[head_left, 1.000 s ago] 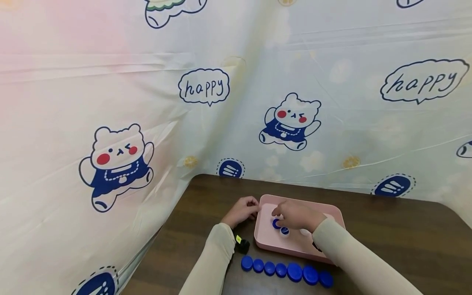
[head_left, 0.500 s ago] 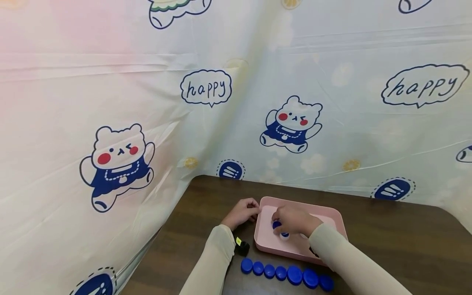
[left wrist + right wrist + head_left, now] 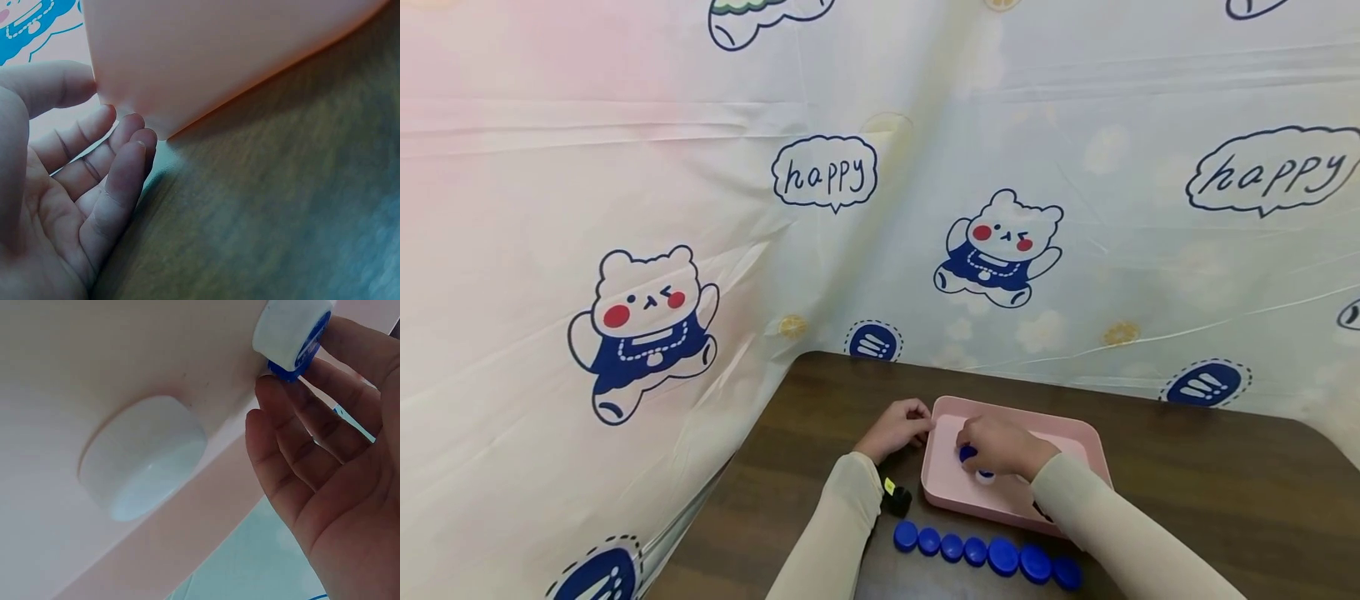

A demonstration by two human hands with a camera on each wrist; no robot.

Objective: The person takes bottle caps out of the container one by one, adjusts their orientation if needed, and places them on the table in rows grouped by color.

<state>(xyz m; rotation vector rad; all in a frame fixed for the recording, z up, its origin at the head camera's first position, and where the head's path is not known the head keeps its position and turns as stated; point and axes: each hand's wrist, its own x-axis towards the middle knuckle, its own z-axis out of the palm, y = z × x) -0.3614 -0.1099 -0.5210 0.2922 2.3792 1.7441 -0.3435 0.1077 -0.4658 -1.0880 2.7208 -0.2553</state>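
Note:
My right hand [image 3: 1006, 447] is inside the pink tray [image 3: 947, 497], its thumb and index finger pinching a small blue bottle cap [image 3: 967, 453]. In the right wrist view, part of this blue cap [image 3: 289, 372] shows by the fingertips, behind a white cap with a blue printed face [image 3: 290, 331]. A plain white cap [image 3: 144, 456] lies farther along the tray floor. My left hand [image 3: 895, 429] is at the tray's left side. Seen from the left wrist, its loosely bent fingers [image 3: 128, 169] touch the tray's outer corner, holding nothing.
In front of the tray, several blue caps [image 3: 975, 551] stand in a row on the dark wooden table [image 3: 820, 442]. A small black object with a yellow tag [image 3: 897, 500] lies near the left sleeve. A printed curtain [image 3: 850, 258] hangs behind the table.
My right fingers have lowered onto the blue cap in the tray and now pinch it. My left hand stays against the tray's edge. The head view has shifted slightly.

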